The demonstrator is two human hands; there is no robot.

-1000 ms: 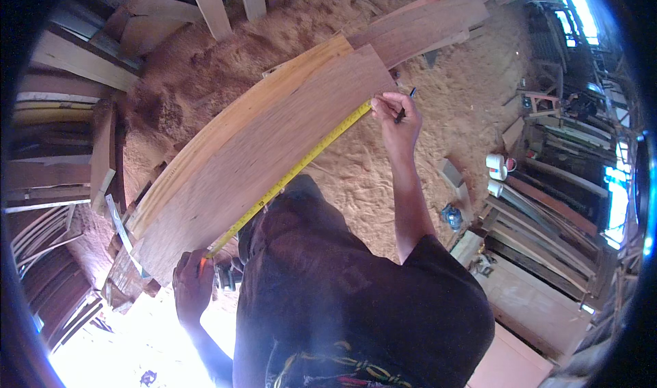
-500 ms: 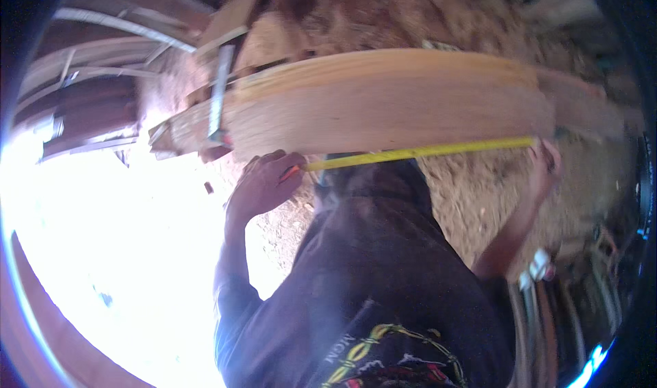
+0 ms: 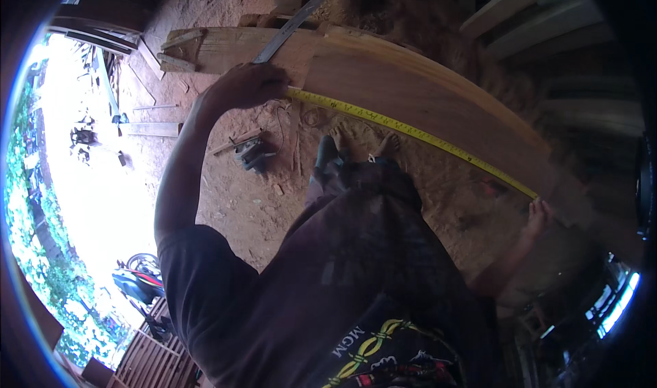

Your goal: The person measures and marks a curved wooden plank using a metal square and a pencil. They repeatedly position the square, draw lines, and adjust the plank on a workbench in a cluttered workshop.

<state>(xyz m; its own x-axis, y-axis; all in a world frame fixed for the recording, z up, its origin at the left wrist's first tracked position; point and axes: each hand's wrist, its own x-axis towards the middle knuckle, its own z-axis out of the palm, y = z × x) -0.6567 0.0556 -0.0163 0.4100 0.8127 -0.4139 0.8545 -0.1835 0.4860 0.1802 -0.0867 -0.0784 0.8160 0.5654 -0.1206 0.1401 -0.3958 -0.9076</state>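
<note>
A wide wooden board (image 3: 424,87) lies across in front of me, its far edge curved. Along its near edge runs the yellow blade of a tape measure (image 3: 410,136), pulled out straight. My left hand (image 3: 256,87) is closed round the tape's left end, at the board's left corner; the fingers cover what they grip there. At the right end, my right hand (image 3: 539,215) pinches the blade near the board's right part, which is dim. A flat metal ruler or square (image 3: 291,27) lies slanted across the wood just beyond my left hand.
A dark power tool (image 3: 254,154) sits on the dusty floor by my feet. Longer planks (image 3: 226,49) extend left beneath the board. Stacked timber (image 3: 547,18) stands at the far right. A motorcycle (image 3: 140,278) is at the lower left, near the bright opening.
My view has swung, so the board and tape now slope down to the right. My left hand has moved farther away along with the tape's left end. Both hands still hold the tape.
</note>
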